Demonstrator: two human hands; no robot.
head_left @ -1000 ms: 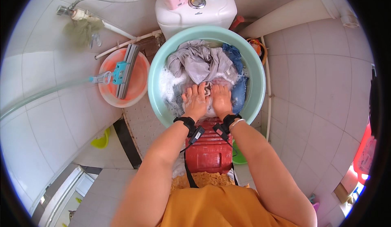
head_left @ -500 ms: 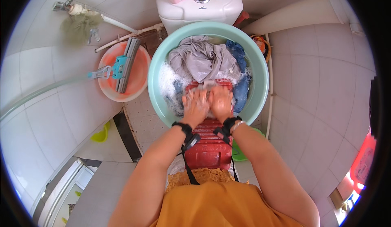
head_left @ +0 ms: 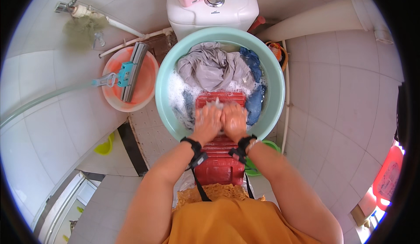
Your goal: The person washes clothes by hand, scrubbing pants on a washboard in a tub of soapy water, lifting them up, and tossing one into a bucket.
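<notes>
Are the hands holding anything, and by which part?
It cannot be told: the left hand and right hand are blurred over the red washboard, hiding what, if anything, they grip.

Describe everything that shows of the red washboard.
The red washboard looks like plastic, with raised crosswise ridges and a broad, mostly unridged panel at its near end. It lies lengthwise, pointing away from the camera wearer: the far part is inside the pale green basin, bordered by suds; the near part extends outside. The left hand and right hand cover its middle; blur obscures direct contact.
</notes>
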